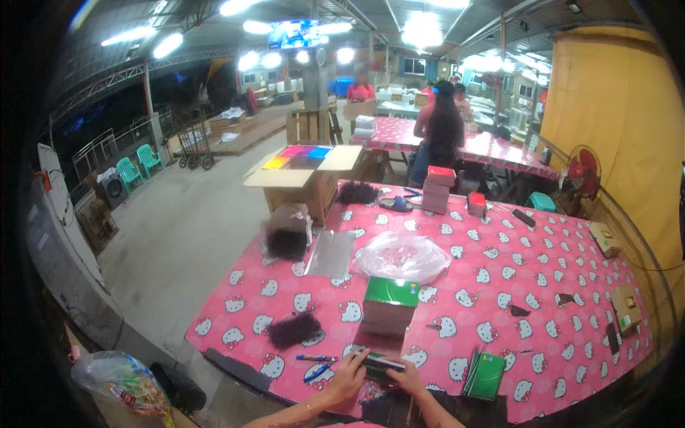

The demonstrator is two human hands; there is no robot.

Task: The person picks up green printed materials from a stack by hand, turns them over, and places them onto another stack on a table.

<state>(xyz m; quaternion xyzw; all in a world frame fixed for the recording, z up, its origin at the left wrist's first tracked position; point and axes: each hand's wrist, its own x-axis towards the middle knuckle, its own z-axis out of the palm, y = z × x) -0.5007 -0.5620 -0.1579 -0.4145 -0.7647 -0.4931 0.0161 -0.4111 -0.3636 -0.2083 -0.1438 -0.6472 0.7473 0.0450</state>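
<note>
At the near edge of the pink table [242,303], my left hand [347,375] and my right hand [407,378] are closed on the two ends of a small green notebook [382,372] with a dark edge. Just beyond it stands a tall stack of notebooks [391,294] with a glossy green cover on top. Blue pens [317,372] lie left of my left hand. Farther left is a pile of black, bristly-looking binding coils [295,329]. Several green spiral notebooks [485,376] rest to the right of my right hand.
Beyond the stack lie a clear plastic bag [402,257] and a clear sheet [331,254]. An open carton [300,194] stands at the far left edge. Red-topped notebooks [439,187] are stacked at the back. A person [444,132] stands at another table; a red fan [584,173] is at right.
</note>
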